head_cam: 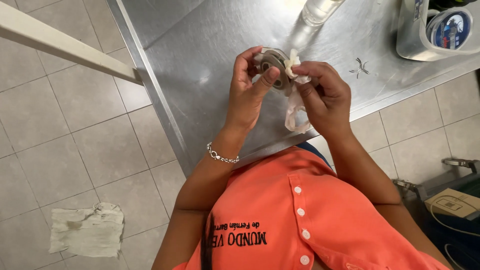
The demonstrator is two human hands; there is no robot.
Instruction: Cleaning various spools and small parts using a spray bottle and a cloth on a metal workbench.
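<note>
My left hand (248, 85) grips a round grey metal disc part (274, 62) by its rim, thumb across its face, above a stainless steel table (200, 60). My right hand (322, 95) pinches a crumpled white cloth (295, 102) against the disc's right edge; the cloth's tail hangs down below my fingers. A silver bracelet (222, 156) circles my left wrist. My orange buttoned shirt fills the bottom of the view.
On the table stand a clear bottle (320, 9) at the back, a small metal clip-like piece (359, 67), and a white container with a blue-lidded tub (440, 30) at the right. A dirty rag (87, 230) lies on the tiled floor. A cardboard box (452, 202) sits at lower right.
</note>
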